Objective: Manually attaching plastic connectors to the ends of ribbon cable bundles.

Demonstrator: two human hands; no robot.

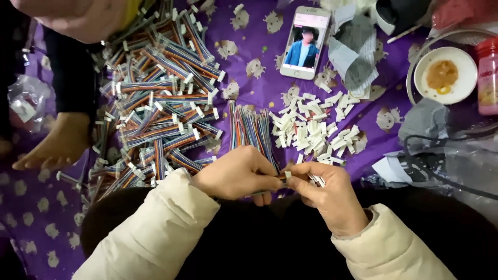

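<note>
Fingertips of both hands meet over the person's lap, pinching the end of a small bundle of coloured wires (281,177). The left hand (236,172) is curled closed around the wires, thumb and forefinger pressed on them just short of the tip. The right hand (326,192) pinches a small white plastic connector (288,175) against that wire end, and a few more white connectors (317,180) sit tucked in its palm. Both cream padded sleeves (155,228) run back toward the camera over dark trousers.

Just beyond the hands, on a purple cloth printed with small pale animals (270,78), a loose sheaf of bare striped wires (251,127) lies pointing away from the person. To its right is a scattered heap of loose white connectors (316,127). To its left spreads a large pile of finished wire bundles with white ends (161,109), lying criss-cross.

Farther off, a phone with a lit screen (305,41) rests face up on the cloth, beside folded grey checked fabric (353,52). At the far right stands a white bowl holding orange-brown residue (445,75). At the left edge, another person's bare foot (54,145) rests on the cloth near a crumpled clear plastic bag (26,101).
</note>
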